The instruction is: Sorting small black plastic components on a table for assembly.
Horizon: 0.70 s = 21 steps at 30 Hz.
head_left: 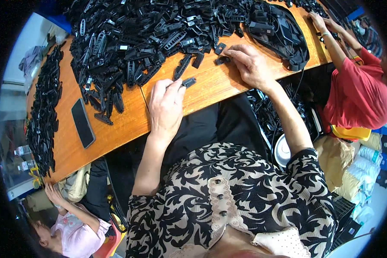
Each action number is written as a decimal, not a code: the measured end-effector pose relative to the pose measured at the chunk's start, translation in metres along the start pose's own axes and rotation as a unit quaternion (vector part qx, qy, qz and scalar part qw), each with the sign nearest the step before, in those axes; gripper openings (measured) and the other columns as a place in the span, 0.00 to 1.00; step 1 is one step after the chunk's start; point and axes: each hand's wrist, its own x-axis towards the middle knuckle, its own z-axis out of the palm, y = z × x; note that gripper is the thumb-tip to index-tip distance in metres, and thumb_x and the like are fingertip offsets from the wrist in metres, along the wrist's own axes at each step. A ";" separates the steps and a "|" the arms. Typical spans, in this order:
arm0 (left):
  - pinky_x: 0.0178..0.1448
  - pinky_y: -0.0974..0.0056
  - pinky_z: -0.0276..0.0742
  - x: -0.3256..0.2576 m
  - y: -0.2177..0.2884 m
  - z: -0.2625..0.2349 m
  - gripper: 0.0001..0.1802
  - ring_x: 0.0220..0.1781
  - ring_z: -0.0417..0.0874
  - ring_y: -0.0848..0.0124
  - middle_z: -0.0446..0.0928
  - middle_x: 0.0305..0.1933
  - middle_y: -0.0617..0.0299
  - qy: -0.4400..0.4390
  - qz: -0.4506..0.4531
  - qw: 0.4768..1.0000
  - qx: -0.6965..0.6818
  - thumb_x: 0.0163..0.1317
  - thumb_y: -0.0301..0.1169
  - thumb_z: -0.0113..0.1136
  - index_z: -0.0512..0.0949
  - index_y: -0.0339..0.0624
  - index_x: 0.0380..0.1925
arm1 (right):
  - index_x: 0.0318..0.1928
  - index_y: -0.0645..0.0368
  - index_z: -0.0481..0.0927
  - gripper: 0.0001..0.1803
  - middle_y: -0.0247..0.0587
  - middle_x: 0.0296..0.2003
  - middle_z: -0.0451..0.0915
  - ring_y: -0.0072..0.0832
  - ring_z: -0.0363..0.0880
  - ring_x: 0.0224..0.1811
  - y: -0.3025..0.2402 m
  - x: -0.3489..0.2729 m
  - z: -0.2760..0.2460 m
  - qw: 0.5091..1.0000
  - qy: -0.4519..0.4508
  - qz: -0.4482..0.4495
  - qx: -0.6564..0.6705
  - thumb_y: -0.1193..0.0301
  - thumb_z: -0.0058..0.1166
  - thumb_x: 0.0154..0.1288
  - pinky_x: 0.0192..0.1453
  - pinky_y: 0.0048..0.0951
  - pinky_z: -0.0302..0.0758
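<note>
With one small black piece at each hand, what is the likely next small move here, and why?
Probably bringing the two pieces together over the table. The left hand holds a small black plastic part at its fingertips, while the right hand rests its fingers on another black part lying on the wood beside the big pile of black parts. Neither part is joined to anything yet.
</note>
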 end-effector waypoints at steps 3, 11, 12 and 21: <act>0.57 0.56 0.78 -0.001 0.002 -0.005 0.18 0.50 0.81 0.53 0.80 0.49 0.51 0.002 -0.001 1.000 -0.016 0.63 0.26 0.70 0.85 0.35 0.54 | 0.54 0.55 0.87 0.14 0.45 0.52 0.84 0.45 0.83 0.54 -0.008 -0.007 0.001 1.000 -0.008 -0.010 -0.010 0.71 0.64 0.69 0.57 0.42 0.81; 0.59 0.58 0.79 -0.002 -0.002 -0.011 0.24 0.52 0.84 0.59 0.86 0.49 0.54 -0.034 -0.052 0.991 -0.120 0.56 0.18 0.70 0.86 0.38 0.55 | 0.49 0.56 0.84 0.15 0.44 0.46 0.82 0.42 0.81 0.52 -0.034 0.006 0.011 0.998 -0.006 -0.012 -0.064 0.65 0.68 0.65 0.51 0.42 0.81; 0.59 0.58 0.79 -0.002 -0.003 -0.012 0.24 0.52 0.84 0.59 0.86 0.49 0.54 -0.032 -0.055 0.991 -0.118 0.56 0.18 0.70 0.86 0.38 0.55 | 0.49 0.56 0.84 0.15 0.44 0.46 0.82 0.42 0.81 0.52 -0.034 0.008 0.014 0.998 -0.007 -0.014 -0.061 0.65 0.68 0.65 0.51 0.42 0.81; 0.58 0.60 0.79 -0.002 -0.001 -0.014 0.22 0.50 0.84 0.62 0.87 0.47 0.56 -0.025 -0.094 0.987 -0.127 0.57 0.18 0.70 0.86 0.38 0.54 | 0.52 0.55 0.84 0.16 0.43 0.50 0.81 0.42 0.82 0.52 -0.062 0.018 0.019 0.998 -0.032 -0.039 -0.034 0.68 0.65 0.64 0.48 0.40 0.84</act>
